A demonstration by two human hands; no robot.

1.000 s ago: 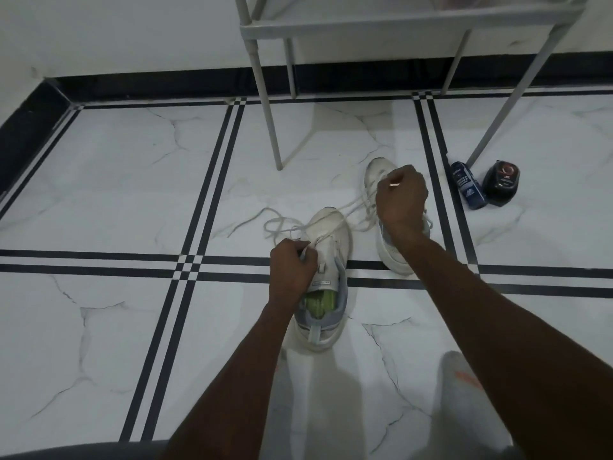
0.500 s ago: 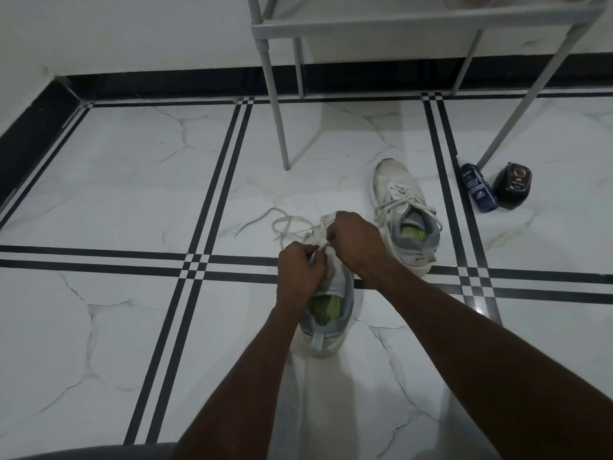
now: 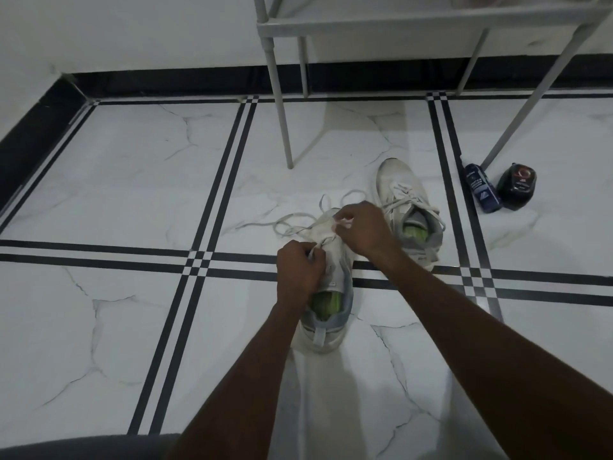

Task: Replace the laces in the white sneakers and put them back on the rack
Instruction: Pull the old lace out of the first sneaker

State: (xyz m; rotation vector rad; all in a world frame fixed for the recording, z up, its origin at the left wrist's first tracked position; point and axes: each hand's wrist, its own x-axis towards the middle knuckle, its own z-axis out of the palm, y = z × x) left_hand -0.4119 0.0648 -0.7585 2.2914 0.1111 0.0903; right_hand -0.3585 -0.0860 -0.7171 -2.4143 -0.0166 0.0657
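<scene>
Mid-frame: left hand (image 3: 300,273) and right hand (image 3: 360,229) are each pinching the white lace (image 3: 295,224) over the near sneaker (image 3: 331,293); drawing both ends evenly is advisable.

blue bottle (image 3: 481,188), label print unreadable

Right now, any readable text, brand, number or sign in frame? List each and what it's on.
No text can be read.
Blue bottle on the floor: white label print, too blurred to read.
Black container beside it: red and white markings, too small to read.
Near sneaker, small tongue tag: illegible.
Far sneaker: no legible marking.
</scene>
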